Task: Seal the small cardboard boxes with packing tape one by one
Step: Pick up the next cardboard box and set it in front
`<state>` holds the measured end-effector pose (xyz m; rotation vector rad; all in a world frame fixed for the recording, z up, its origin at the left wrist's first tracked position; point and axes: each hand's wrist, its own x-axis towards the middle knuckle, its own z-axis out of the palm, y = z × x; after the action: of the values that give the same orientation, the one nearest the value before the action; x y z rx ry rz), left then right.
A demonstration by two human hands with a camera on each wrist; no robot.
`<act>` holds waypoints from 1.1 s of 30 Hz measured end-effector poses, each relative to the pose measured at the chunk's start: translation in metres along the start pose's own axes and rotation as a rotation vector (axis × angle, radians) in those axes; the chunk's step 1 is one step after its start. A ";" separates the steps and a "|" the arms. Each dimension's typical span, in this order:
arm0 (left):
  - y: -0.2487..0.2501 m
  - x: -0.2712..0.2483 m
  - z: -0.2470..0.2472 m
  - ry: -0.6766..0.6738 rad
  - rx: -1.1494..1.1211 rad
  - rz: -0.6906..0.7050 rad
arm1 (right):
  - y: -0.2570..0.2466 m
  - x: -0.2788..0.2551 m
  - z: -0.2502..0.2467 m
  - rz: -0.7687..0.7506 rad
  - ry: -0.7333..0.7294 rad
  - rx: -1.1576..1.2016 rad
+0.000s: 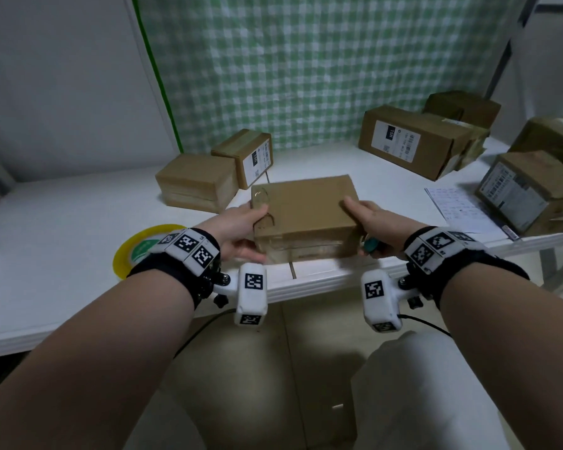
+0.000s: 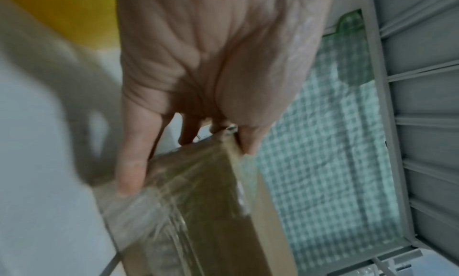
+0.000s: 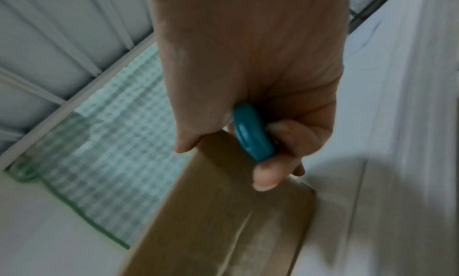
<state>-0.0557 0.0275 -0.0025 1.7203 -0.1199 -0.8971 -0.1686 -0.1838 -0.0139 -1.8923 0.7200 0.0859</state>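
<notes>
A small cardboard box [image 1: 306, 209] sits near the front edge of the white table [image 1: 62, 228], clear tape shining on its front face [image 2: 198, 201]. My left hand [image 1: 241, 225] grips its left end, thumb on top and fingers down the side [image 2: 129, 162]. My right hand [image 1: 368, 216] holds the right end with the thumb on top, and its curled fingers also hold a teal handle [image 3: 250, 135], seen too in the head view as a teal handle [image 1: 370, 245]. A yellow tape roll [image 1: 134, 251] lies on the table behind my left wrist.
Two small boxes [image 1: 199, 183] stand behind the held one at the left. Larger labelled boxes [image 1: 413, 141] and another [image 1: 527, 190] crowd the back right, with a printed sheet [image 1: 455, 209] beside them. A green checked cloth [image 1: 306, 60] hangs behind.
</notes>
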 end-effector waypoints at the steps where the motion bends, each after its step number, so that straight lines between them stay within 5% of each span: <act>1: 0.003 0.002 -0.001 0.014 -0.015 0.033 | -0.001 0.001 0.000 -0.004 0.005 0.091; 8: 0.036 0.032 -0.003 0.200 0.020 0.300 | -0.011 0.024 0.000 -0.015 -0.035 0.454; 16: 0.069 0.086 -0.027 0.620 0.358 0.454 | -0.028 0.095 0.000 0.147 0.404 0.731; 23: 0.071 0.116 -0.068 0.836 0.919 0.177 | -0.042 0.143 0.003 0.269 0.540 0.802; 28: 0.064 0.131 -0.092 0.830 0.872 0.114 | -0.039 0.161 0.002 0.248 0.575 0.733; 33: 0.063 0.127 -0.125 0.872 0.786 0.038 | -0.052 0.137 0.012 0.248 0.816 0.681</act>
<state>0.1326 0.0386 -0.0029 2.6836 0.0964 0.0338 -0.0269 -0.2204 -0.0280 -1.1280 1.3242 -0.7268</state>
